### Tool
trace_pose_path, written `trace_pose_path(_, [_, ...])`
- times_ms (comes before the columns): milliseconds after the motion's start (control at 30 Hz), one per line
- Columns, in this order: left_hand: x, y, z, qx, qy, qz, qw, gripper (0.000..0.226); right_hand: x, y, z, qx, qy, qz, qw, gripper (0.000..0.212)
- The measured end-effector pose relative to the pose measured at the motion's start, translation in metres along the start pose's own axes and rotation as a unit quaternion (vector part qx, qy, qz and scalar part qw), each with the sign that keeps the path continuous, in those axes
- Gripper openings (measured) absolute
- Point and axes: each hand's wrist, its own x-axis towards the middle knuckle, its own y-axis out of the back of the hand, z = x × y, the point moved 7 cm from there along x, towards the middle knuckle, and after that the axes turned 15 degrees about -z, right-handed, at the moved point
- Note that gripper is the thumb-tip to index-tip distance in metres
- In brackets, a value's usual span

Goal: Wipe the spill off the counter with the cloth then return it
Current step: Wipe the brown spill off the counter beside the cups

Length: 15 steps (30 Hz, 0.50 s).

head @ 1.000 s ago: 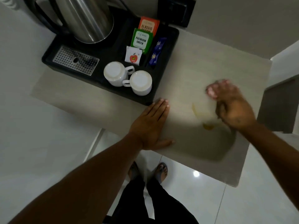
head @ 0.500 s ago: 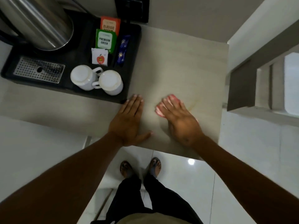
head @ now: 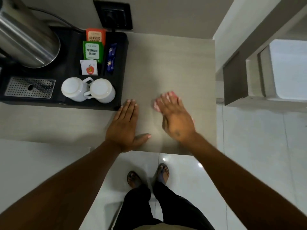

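Observation:
My right hand (head: pixel 176 120) lies flat, fingers spread, on a pink cloth (head: pixel 172 93) and presses it onto the beige counter (head: pixel 166 63). Only the cloth's pink edges show past my fingertips and beside my palm. My left hand (head: pixel 123 125) rests flat and open on the counter just left of it, near the front edge, with its fingertips by the corner of the black tray (head: pixel 125 72). No spill shows on the counter around the cloth.
The black tray holds a steel kettle (head: pixel 28 42), two upturned white cups (head: pixel 74 88), tea sachets (head: pixel 92 50) and a metal drip grid (head: pixel 29 87). A wall socket (head: pixel 114 14) sits behind. The counter ends just right of my right hand. My feet (head: pixel 147 176) stand below.
My right hand has slid the cloth left across the counter, close to my left hand. The yellow spill seen beside it a second ago no longer shows. My left hand stayed put.

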Motion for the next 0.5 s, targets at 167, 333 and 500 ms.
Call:
trace_pose_path(167, [-0.003, -0.002, -0.002, 0.000, 0.001, 0.012, 1.000, 0.115, -0.059, 0.002, 0.059, 0.024, -0.095, 0.014, 0.995, 0.069])
trace_pose_path(333, [-0.002, 0.000, 0.000, 0.001, 0.002, -0.005, 1.000, 0.115, 0.013, 0.060, 0.113, 0.031, -0.178, 0.064, 0.982, 0.051])
trace_pose_path(500, [-0.001, 0.002, 0.001, 0.007, 0.002, -0.006, 1.000, 0.117, 0.025, 0.034, 0.044, 0.033, -0.116, 0.064, 0.991, 0.062])
